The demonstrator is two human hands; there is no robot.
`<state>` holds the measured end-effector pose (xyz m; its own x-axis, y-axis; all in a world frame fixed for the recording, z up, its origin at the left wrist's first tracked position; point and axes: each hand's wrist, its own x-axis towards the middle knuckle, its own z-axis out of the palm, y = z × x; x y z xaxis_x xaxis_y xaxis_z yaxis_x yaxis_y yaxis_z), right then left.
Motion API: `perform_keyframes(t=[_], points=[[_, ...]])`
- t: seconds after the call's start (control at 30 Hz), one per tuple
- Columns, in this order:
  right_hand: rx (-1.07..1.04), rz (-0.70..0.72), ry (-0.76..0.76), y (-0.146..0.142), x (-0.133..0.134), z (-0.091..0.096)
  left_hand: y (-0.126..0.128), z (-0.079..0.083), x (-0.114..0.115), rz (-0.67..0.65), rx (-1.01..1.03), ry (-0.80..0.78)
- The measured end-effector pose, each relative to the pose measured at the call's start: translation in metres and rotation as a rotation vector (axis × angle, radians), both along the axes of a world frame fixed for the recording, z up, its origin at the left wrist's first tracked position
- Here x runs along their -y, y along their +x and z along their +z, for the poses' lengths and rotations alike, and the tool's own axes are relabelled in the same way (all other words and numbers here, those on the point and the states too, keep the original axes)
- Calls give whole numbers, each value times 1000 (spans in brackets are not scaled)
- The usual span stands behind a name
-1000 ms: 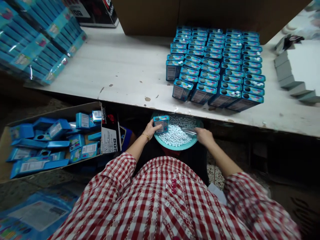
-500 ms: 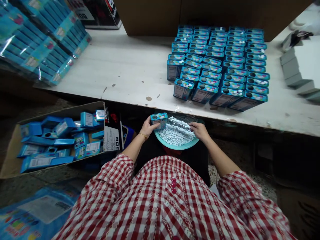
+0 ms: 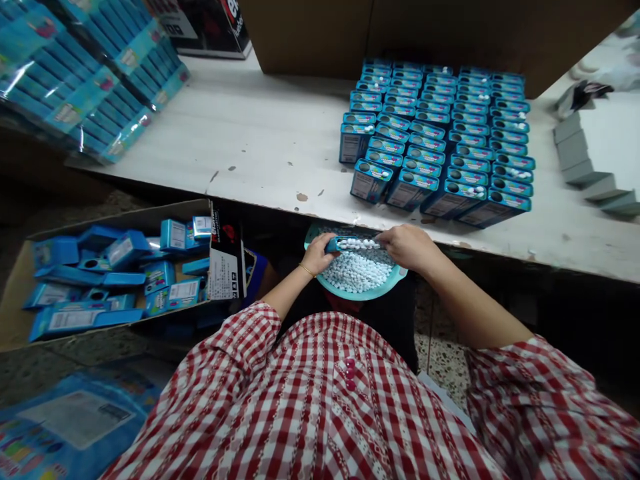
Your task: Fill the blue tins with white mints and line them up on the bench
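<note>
My left hand (image 3: 319, 255) is closed round a small blue box (image 3: 332, 245) over the bowl's left side. My right hand (image 3: 411, 248) grips the end of a narrow scoop (image 3: 369, 239) loaded with white pellets; its fingers cover the handle. The scoop's far end meets the top of the blue box, though whether pellets are passing into it I cannot tell. Beneath both hands, a turquoise bowl (image 3: 379, 291) holds many white pellets (image 3: 357, 272).
Rows of upright blue boxes (image 3: 440, 143) stand on the white table (image 3: 260, 143). A carton (image 3: 15, 293) of loose blue boxes lies at the left. Wrapped packs (image 3: 75, 80) sit at the far left, a large cardboard box (image 3: 320, 40) at the back, grey-white blocks (image 3: 575, 150) at the right.
The scoop has come left against the blue box, with my right hand moving up and inward. My left hand has shifted right and tilted the box.
</note>
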<state>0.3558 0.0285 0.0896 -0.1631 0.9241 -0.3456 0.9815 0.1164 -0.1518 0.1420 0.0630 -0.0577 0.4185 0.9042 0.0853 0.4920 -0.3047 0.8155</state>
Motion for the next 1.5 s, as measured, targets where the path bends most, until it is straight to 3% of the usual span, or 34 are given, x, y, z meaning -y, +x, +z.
perform_keyframes(t=[0.17, 0.3, 0.4, 0.5, 0.63, 0.77, 0.93, 1.1, 1.33, 1.5], points=[[206, 91, -18, -24, -1, 24, -1, -2, 0, -9, 15, 4], [189, 24, 18, 5, 18, 16, -9, -5, 1, 39, 140, -84], [176, -145, -3, 44, 40, -22, -19, -13, 2, 107, 261, -224], [140, -270, -110, 56, 53, -83, -20, -26, 5, 169, 423, -402], [-105, -382, -68, 17, 44, -152, -1, -34, 9, 195, 571, -586], [-212, -418, -31, -9, 27, -177, 13, -26, 13, 173, 625, -647], [-322, -414, -22, 16, 29, -165, -12, -13, 8, 210, 596, -500], [-399, -370, 24, 42, 40, -125, -35, -6, 2, 200, 259, -232], [-349, -198, 124, 29, 30, -55, -11, -3, 5, 86, 44, -69], [-180, -97, 102, 14, 21, -36, -2, 5, 2, 22, -60, 14]])
